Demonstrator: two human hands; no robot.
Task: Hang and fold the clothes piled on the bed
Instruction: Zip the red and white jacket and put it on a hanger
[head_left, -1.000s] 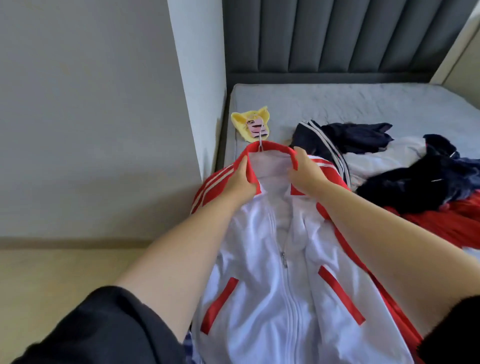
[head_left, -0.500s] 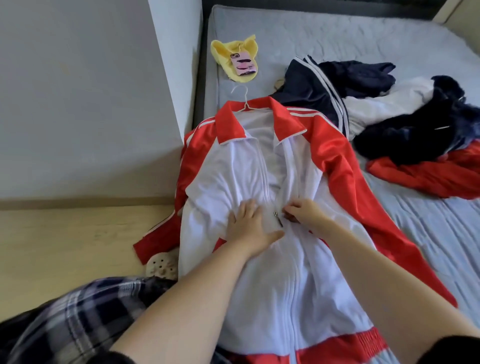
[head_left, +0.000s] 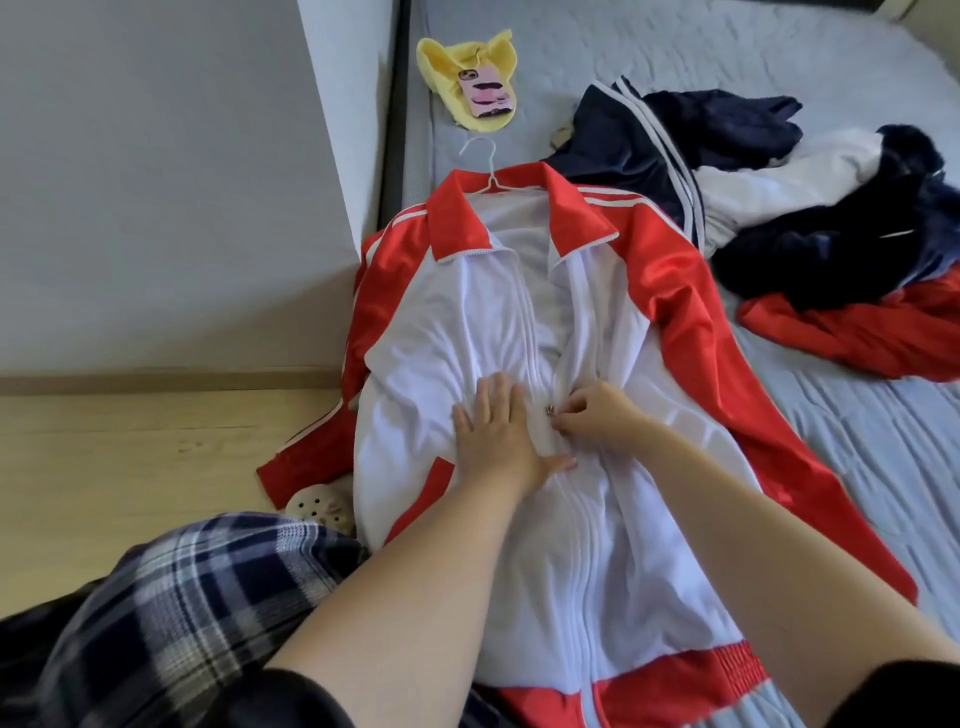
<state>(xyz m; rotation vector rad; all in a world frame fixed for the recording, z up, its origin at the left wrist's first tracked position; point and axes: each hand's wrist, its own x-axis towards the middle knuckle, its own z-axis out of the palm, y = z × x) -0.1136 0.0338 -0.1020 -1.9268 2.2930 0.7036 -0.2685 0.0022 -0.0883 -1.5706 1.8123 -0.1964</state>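
Observation:
A white and red track jacket (head_left: 431, 322) lies front up along the left side of the grey bed (head_left: 727, 67), on a white wire hanger (head_left: 480, 161) whose hook sticks out past the collar. Its zip is done up from the hem to mid-chest. My left hand (head_left: 498, 436) presses flat on the white front just left of the zip. My right hand (head_left: 597, 413) pinches the metal zip pull (head_left: 549, 410) beside it. A pile of navy, white and red clothes (head_left: 810, 197) lies to the right.
A yellow cloth (head_left: 447, 57) with a pink phone (head_left: 485, 93) on it lies near the bed's head. A white wall panel (head_left: 337, 104) borders the bed's left. One red sleeve hangs onto the wooden floor (head_left: 104, 457) beside a cream clog (head_left: 317, 506). My plaid trouser leg is at lower left.
My hands left the collar and came down to the jacket's chest. The left now presses the front flat, and the right has taken the zip pull. My view tilted downward.

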